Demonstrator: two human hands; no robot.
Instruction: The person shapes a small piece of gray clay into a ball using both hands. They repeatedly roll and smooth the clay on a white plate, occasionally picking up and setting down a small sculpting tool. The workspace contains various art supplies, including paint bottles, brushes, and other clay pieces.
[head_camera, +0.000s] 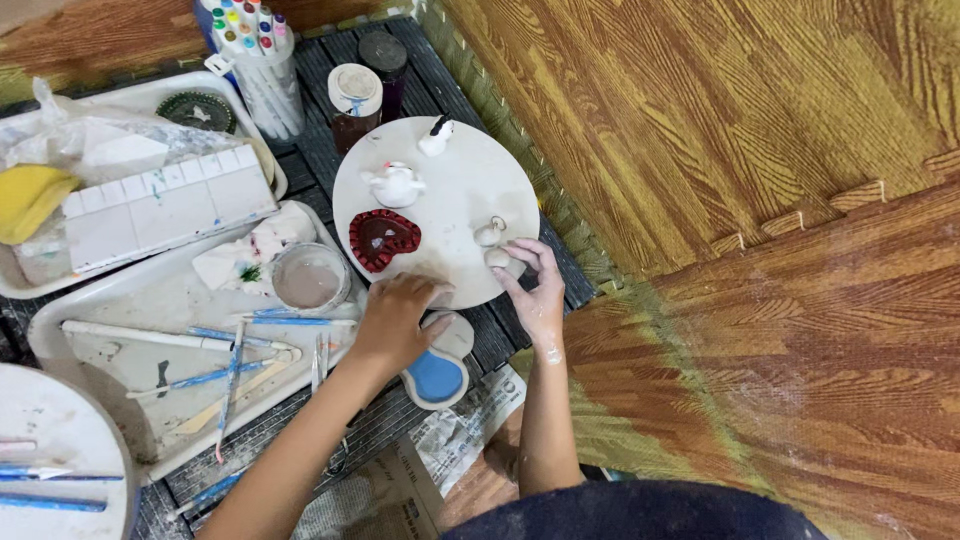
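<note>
The person sits on the floor and leans over a low dark table (520, 330). The left hand (395, 315) lies with the palm down on the near edge of a round white board (455, 195); its fingers are curled loosely and I cannot tell if they hold anything. Just under this hand, toward the person, a small clay dish with a blue inside (438, 375) lies on the table, and the thumb side of the hand seems to touch its pale rim.

The right hand (535, 290) is at the right edge of the same board. Its fingers are bent and its fingertips close around a small pale clay ball (497, 257). Just beyond this hand stands a second little clay piece with a loop (489, 233), very near the first one.

Beyond the left hand, on the board, lies a red heart-shaped dish (383, 238). Further away are a white teapot-like figure (396, 184) and a small white figure with a black top (436, 137).

To the left of the left hand there is a white tray (120, 385) with a cup of grey water (310, 276), blue-handled brushes (225, 340) and a stained rag (255, 250). Far beyond stand two jars (370, 85), a container of markers (255, 60) and a white palette (165, 208). Newspaper (470, 420) lies under the arms.
</note>
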